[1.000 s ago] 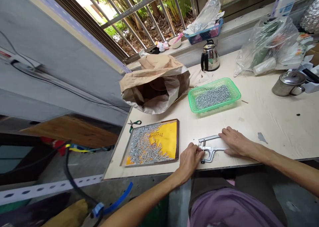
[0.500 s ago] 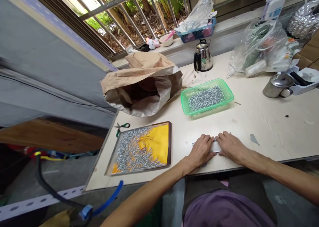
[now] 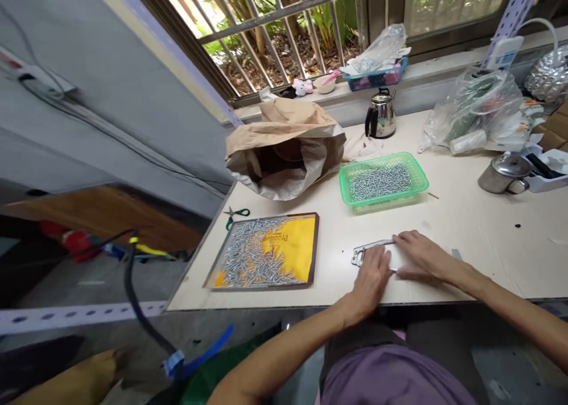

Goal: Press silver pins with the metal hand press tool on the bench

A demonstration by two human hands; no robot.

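Observation:
A narrow silver metal piece (image 3: 360, 254) with two long arms lies flat near the table's front edge. Its exact kind I cannot make out. My left hand (image 3: 371, 275) is closed over its middle and hides part of it. At the right end of the arms is my right hand (image 3: 421, 256), with bent fingers on the upper arm and a lower side smeared by motion. To the left, a shallow tray (image 3: 316, 245) with a yellow bottom holds many small metal screws or pins (image 3: 248, 254). More such pieces fill a green plastic basket (image 3: 419, 183) behind my hands.
An open brown paper bag (image 3: 284, 118) stands at the back left, with scissors (image 3: 235, 214) in front of it. A steel kettle (image 3: 382, 118), a lidded metal cup (image 3: 503, 174) and a plastic bag (image 3: 474, 109) stand farther back. The table's front edge runs close below my hands.
My hands have moved slightly apart, the left shifting toward me, so more of the metal piece's left end and arms shows. The camera view has turned left.

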